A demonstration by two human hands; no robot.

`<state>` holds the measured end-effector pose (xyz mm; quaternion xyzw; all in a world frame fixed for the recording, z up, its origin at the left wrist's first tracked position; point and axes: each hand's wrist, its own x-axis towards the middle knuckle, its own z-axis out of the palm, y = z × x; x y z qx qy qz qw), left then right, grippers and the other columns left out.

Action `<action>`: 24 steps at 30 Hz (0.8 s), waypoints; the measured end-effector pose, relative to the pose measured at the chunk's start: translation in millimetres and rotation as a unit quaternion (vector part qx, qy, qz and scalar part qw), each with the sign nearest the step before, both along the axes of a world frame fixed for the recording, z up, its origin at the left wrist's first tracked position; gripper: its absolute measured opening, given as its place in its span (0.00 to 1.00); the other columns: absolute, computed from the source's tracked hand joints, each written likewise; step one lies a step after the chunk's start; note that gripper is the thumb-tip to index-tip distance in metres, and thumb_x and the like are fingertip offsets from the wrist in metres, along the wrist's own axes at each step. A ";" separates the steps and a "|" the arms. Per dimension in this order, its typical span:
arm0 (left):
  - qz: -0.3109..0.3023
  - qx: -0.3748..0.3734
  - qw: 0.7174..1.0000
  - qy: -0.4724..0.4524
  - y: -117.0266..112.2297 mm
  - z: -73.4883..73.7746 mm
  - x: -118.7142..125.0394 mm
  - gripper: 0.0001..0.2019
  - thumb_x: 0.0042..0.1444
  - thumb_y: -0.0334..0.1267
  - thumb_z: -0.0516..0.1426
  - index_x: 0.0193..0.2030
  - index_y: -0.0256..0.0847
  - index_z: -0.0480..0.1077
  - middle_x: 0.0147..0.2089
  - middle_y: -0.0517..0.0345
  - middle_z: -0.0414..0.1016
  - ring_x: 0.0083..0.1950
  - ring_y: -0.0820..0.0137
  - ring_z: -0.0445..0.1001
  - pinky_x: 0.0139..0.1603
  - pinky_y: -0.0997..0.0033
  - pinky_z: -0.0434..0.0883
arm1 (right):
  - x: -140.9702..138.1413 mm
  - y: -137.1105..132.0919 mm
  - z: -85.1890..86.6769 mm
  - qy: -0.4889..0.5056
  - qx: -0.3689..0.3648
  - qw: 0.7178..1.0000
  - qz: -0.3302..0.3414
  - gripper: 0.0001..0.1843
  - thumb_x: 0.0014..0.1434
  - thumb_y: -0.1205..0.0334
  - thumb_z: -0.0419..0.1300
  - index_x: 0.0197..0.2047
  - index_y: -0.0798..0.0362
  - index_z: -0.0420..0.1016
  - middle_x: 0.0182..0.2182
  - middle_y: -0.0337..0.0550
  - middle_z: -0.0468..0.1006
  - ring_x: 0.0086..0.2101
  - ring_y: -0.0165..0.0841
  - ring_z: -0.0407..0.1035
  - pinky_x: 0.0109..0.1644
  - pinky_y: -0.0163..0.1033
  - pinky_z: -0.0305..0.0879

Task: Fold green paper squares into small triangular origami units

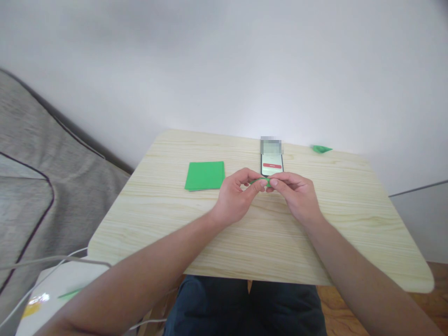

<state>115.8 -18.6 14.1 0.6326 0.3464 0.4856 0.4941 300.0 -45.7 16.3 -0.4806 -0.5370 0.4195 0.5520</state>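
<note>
Between my two hands is a small piece of folded green paper (268,181), mostly covered by the fingers. My left hand (240,193) pinches its left part between thumb and fingers. On the other side, my right hand (296,192) grips it with thumb and forefinger, the thumbtips almost meeting. Just beyond the fingers lies a phone (272,158) with a lit screen and a red bar low on it. To the left of my left hand rests a stack of green paper sheets (205,176).
A folded green paper piece (321,149) lies near the table's back right edge. The pale wooden table (147,219) stands against a white wall. At left are a grey sofa (80,205) and white cables (59,258) over a white surface.
</note>
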 end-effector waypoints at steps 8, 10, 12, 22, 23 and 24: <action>0.008 -0.002 1.000 -0.004 -0.5 4.0 0.7 0.12 0.60 0.47 0.65 0.37 0.39 0.77 0.33 0.58 0.79 0.34 0.71 0.74 0.38 0.69 0.69 | -1.6 -1.1 3.8 -0.013 0.006 1.000 -0.004 0.08 0.58 0.55 0.72 0.40 0.49 0.85 0.32 0.41 0.85 0.31 0.34 0.79 0.39 0.40 0.77; 0.020 -0.003 1.000 -0.004 -0.3 3.7 1.2 0.12 0.59 0.47 0.66 0.36 0.39 0.77 0.31 0.59 0.77 0.31 0.73 0.69 0.34 0.70 0.65 | -2.2 -1.5 5.2 -0.020 0.008 1.000 -0.005 0.08 0.59 0.55 0.72 0.39 0.49 0.85 0.31 0.41 0.85 0.31 0.34 0.79 0.39 0.41 0.77; 0.024 -0.011 1.000 -0.004 -0.1 2.6 1.4 0.13 0.59 0.48 0.66 0.36 0.39 0.77 0.30 0.60 0.76 0.29 0.74 0.67 0.31 0.71 0.62 | -2.3 -2.0 5.9 -0.028 0.010 1.000 -0.006 0.09 0.59 0.54 0.71 0.39 0.49 0.85 0.31 0.41 0.85 0.32 0.34 0.79 0.39 0.41 0.77; 0.028 -0.014 0.999 -0.012 1.3 4.6 0.7 0.12 0.57 0.48 0.67 0.34 0.41 0.80 0.29 0.59 0.74 0.30 0.72 0.65 0.32 0.68 0.61 | -2.5 -2.6 5.3 -0.033 0.021 0.999 -0.011 0.08 0.59 0.54 0.71 0.39 0.48 0.84 0.31 0.41 0.84 0.32 0.35 0.79 0.39 0.42 0.77; 0.036 0.008 0.999 -0.004 2.0 5.1 0.3 0.11 0.57 0.48 0.67 0.33 0.42 0.81 0.30 0.59 0.74 0.32 0.71 0.66 0.33 0.68 0.63 | -2.8 -2.7 5.4 -0.033 0.022 0.999 -0.013 0.09 0.59 0.53 0.71 0.39 0.48 0.84 0.31 0.41 0.84 0.32 0.35 0.79 0.39 0.42 0.77; 0.046 0.031 0.998 0.006 2.7 5.5 -0.2 0.10 0.57 0.47 0.68 0.34 0.44 0.81 0.31 0.58 0.73 0.34 0.70 0.66 0.36 0.67 0.64 | -3.0 -2.9 5.6 -0.035 0.023 0.999 -0.015 0.09 0.59 0.53 0.71 0.39 0.48 0.84 0.31 0.41 0.84 0.32 0.35 0.78 0.39 0.42 0.77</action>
